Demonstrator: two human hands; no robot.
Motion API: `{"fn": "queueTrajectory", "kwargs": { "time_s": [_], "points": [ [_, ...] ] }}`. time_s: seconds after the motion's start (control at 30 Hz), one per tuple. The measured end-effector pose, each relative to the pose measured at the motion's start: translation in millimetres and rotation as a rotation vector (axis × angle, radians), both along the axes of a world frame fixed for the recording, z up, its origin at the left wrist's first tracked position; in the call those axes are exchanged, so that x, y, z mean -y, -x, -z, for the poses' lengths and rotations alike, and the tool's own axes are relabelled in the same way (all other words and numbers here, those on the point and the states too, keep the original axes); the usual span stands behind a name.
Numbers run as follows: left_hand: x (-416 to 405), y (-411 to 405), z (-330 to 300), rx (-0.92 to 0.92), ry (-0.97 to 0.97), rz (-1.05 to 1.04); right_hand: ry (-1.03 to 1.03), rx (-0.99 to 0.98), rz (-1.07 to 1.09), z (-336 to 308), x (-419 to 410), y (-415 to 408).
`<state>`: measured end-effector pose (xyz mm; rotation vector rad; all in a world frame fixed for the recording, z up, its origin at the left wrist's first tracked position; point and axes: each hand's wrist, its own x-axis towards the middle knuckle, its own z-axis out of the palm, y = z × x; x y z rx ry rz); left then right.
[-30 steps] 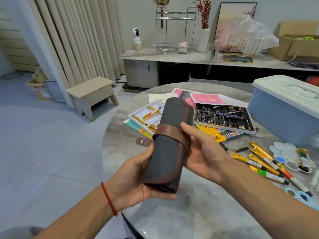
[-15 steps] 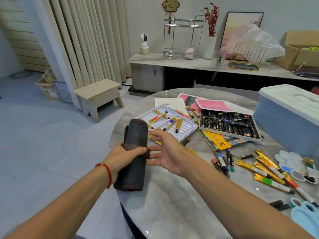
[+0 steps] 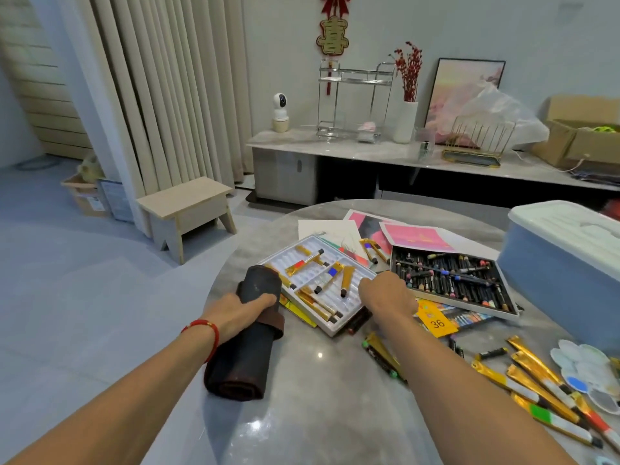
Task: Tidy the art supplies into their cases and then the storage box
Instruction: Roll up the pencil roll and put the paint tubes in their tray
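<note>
A rolled dark brown brush case lies on the table's left edge, and my left hand grips its upper half. My right hand rests, fingers curled, at the right edge of the white paint-tube tray, which holds several gold tubes. I cannot tell whether the fingers hold the tray. An open box of oil pastels sits to the right of the tray. Loose gold paint tubes lie at the right. The blue storage box with a white lid stands shut at the far right.
A round marble table carries papers, a yellow "36" pastel lid, loose pastels and a white palette. A wooden stool stands on the floor to the left. A sideboard runs along the back wall.
The brush case went from being held up in both hands down onto the table's left edge. My right hand let go of it and moved right to the paint tray.
</note>
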<state>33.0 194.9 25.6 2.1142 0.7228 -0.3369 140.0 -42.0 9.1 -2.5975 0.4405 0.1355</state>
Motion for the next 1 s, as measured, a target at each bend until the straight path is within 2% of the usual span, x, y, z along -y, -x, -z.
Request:
{"fn": "queueTrajectory", "kwargs": {
  "time_s": [0.07, 0.13, 0.2, 0.33, 0.5, 0.63, 0.7, 0.77, 0.83, 0.9, 1.0],
  "points": [
    [1.2, -8.4, 1.6, 0.02, 0.045, -0.046, 0.028, -0.056, 0.012, 4.0, 0.8, -4.0],
    [3.7, -14.1, 1.2, 0.057, -0.013, -0.039, 0.066, -0.097, -0.01, 6.6, 1.9, -6.1],
    [5.4, -18.1, 3.3, 0.09, -0.1, -0.01, 0.06, -0.083, -0.031, 9.4, 0.3, -11.1],
    [4.7, -17.9, 7.8, 0.11, -0.153, -0.015, 0.009, -0.077, -0.032, 6.2, -0.9, -14.6],
    [8.6, -9.1, 7.0, 0.111, -0.129, -0.028, -0.077, -0.002, -0.078, -3.2, 8.2, -8.0],
    [10.2, 1.4, 5.7, 0.09, -0.103, -0.029, 0.039, 0.019, -0.126, -21.3, 33.5, 9.3],
    [13.3, 5.9, 1.3, 0.101, -0.172, -0.015, -0.016, 0.027, -0.132, -30.5, 52.5, 20.5],
    [15.3, 7.5, -5.3, 0.169, -0.351, 0.021, -0.051, 0.051, -0.122, -37.0, 72.5, 37.7],
    [18.5, 8.9, -14.1, 0.327, -0.49, 0.072, -0.066, 0.058, -0.136, -40.9, 91.4, 60.1],
    [23.3, 9.1, -22.0, 0.502, -0.535, 0.134, -0.1, 0.069, -0.136, -42.3, 108.4, 88.0],
    [39.9, 18.2, -25.7, 0.627, -0.522, 0.326, -0.239, 0.045, -0.098, -33.6, 134.6, 127.6]
  ]
}}
